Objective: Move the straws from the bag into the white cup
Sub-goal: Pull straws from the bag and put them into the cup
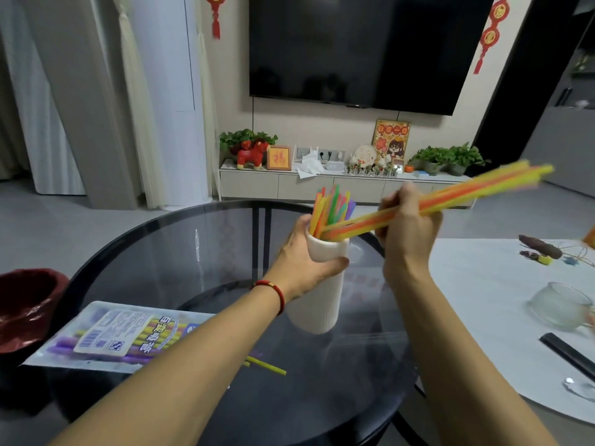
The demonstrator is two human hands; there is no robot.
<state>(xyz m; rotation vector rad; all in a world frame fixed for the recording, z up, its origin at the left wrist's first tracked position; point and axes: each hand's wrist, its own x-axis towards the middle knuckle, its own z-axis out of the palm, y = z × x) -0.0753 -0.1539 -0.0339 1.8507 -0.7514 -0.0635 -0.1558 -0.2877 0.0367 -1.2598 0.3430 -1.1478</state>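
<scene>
While left hand (309,262) grips white cup (322,284) | right hand (409,226) clamps straw bundle (450,197), tips entering | next: upend, release

straw bundle (467,193) blurred by motion.

"福" on framed picture (278,158)
</scene>
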